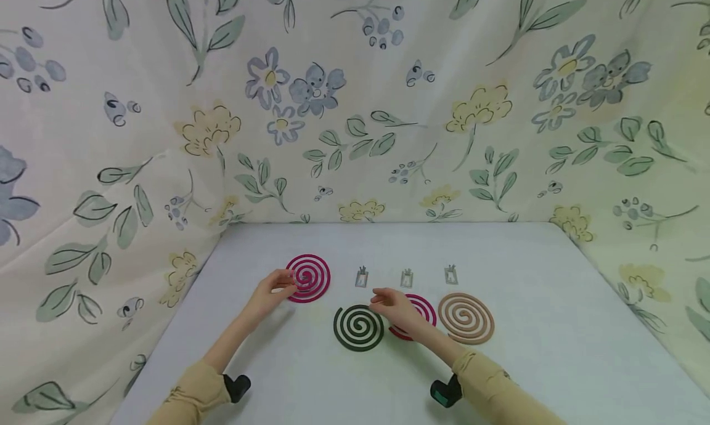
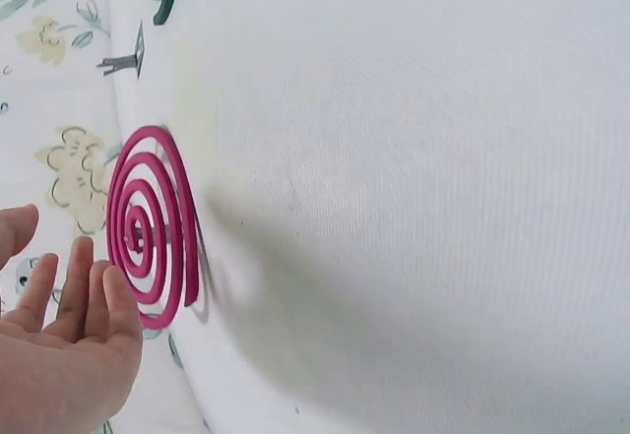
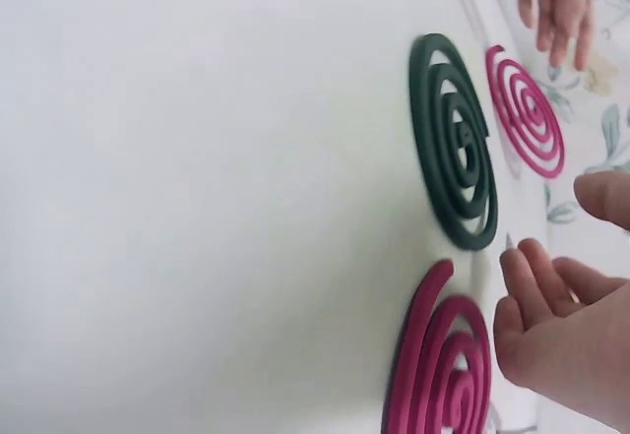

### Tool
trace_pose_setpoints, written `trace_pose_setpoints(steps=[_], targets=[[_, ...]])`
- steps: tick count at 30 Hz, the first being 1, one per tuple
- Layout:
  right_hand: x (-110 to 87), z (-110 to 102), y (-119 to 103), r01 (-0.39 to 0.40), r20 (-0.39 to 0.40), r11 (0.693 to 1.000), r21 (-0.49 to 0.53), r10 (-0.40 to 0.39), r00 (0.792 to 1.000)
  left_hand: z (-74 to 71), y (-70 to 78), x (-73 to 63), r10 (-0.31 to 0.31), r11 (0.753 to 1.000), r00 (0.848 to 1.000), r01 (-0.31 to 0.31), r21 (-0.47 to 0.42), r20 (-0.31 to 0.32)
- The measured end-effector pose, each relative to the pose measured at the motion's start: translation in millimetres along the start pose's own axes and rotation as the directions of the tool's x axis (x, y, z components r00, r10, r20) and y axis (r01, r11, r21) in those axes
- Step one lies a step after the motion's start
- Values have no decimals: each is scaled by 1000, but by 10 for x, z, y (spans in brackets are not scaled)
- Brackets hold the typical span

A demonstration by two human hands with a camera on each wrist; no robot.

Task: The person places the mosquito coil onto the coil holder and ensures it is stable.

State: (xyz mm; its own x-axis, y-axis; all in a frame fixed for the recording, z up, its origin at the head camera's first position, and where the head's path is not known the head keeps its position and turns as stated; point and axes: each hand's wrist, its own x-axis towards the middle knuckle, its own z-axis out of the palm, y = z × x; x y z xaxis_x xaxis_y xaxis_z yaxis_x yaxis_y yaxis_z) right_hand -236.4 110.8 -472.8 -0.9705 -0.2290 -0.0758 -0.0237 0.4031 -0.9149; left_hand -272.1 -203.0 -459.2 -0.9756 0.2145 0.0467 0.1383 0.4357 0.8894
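Observation:
Near the far pink mosquito coil (image 1: 318,262) my left hand (image 1: 273,293) hovers with its fingers loosely bent, holding nothing. In the left wrist view that coil (image 2: 187,247) stands slightly off the white surface, and the fingers overlap its edge. My right hand (image 1: 402,309) hangs above the row of coils, also holding nothing, and covers part of a second pink coil (image 1: 424,303). To its left lies a dark green coil (image 1: 359,345), seen whole in the right wrist view. A tan coil (image 1: 466,337) lies to the right.
Three small metal coil stands with raised prongs are lined up behind the coils: a left one (image 1: 362,279), a middle one (image 1: 407,280) and a right one (image 1: 451,276). A floral cloth (image 1: 388,166) hangs behind the white table (image 1: 554,326).

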Motion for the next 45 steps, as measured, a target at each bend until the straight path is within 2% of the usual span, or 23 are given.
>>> trace_pose_setpoints(steps=[2,5,8,9,13,15,17,20,23,27,29,31,35,39,45], targets=[[-61,-51,15,-4,-10,999,-51,4,1000,62,45,-5,49,999,997,-50,11,58],[-130,-130,39,-3,-11,991,-133,1,1000,146,103,12,110,992,982,-117,40,155],[-174,-200,58,26,16,980,-199,-23,1000,226,150,38,149,983,953,-173,69,263],[-182,-220,62,48,33,972,-230,-41,999,247,164,45,164,976,939,-199,88,301],[-204,-276,72,148,105,924,-353,-118,987,341,218,66,180,955,889,-260,141,420],[-211,-282,82,188,136,893,-410,-144,980,389,231,79,182,942,871,-287,172,456],[-216,-278,102,215,161,876,-432,-160,974,440,239,97,174,936,862,-295,191,477],[-221,-252,135,243,192,877,-414,-177,965,507,243,122,159,931,848,-300,209,506],[-230,-215,165,251,203,881,-401,-182,962,569,237,144,150,919,826,-319,231,543],[-251,-160,203,233,189,877,-420,-166,968,639,225,152,149,885,798,-371,282,584],[-265,-133,215,223,174,874,-432,-162,971,661,220,147,144,867,795,-388,312,589],[-278,-104,224,223,160,864,-451,-167,973,675,211,140,135,852,800,-395,344,584],[-318,-48,222,267,131,809,-523,-233,964,690,190,125,129,834,814,-398,382,567],[-350,3,206,314,104,763,-566,-311,945,704,160,115,142,834,822,-399,381,551],[-346,35,219,318,90,772,-549,-324,942,736,97,102,179,834,828,-414,364,532]])
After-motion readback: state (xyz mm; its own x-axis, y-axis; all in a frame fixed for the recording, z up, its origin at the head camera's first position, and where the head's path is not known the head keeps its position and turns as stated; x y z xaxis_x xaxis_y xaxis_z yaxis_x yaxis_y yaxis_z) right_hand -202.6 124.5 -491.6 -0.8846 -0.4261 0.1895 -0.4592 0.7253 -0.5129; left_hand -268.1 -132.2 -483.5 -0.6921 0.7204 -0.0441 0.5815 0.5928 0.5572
